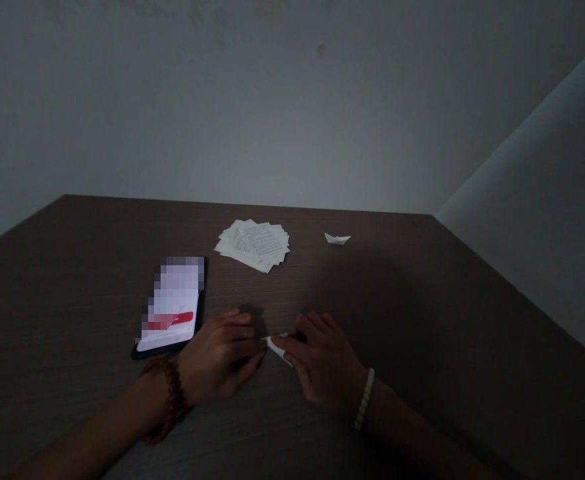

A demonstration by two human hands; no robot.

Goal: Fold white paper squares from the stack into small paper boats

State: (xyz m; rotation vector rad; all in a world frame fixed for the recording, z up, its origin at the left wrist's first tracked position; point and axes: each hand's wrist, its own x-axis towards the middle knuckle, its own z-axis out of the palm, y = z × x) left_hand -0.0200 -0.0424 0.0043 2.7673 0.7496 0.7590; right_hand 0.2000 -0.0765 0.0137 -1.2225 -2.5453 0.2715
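Observation:
A small folded piece of white paper [278,348] lies on the table between my hands, partly covered by fingers. My left hand [225,353] pinches its left corner between thumb and forefinger. From the other side my right hand [322,357] grips the paper, thumb and forefinger on its right part, the other fingers curled. A brown beaded bracelet [172,397] circles my left wrist, and a pale beaded one [365,399] my right. How the paper is folded underneath my fingers is hidden.
Beyond my hands lies a fanned pile of printed paper sheets [255,245]. A small paper boat [337,239] sits to its right. At the left a phone [172,307] with a lit screen rests near my left hand. The brown table [97,233] meets a grey wall [272,120].

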